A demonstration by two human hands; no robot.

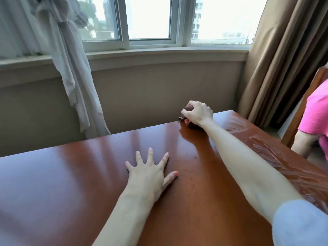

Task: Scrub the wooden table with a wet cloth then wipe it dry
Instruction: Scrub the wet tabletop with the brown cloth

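Bright daylight from the window [149, 20] blows out the panes and streaks glare across the table [71, 174]; edges bow.

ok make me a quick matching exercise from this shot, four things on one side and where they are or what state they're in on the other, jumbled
Things:
1. left hand
2. right hand
3. glossy reddish-brown wooden table
4. sheer white curtain

States or places:
a. hangs at the window, left
b. gripping a dark cloth at the far table edge
c. wet streaks along its right side
d. flat, fingers spread on the wood

Pairs: 1-d, 2-b, 3-c, 4-a
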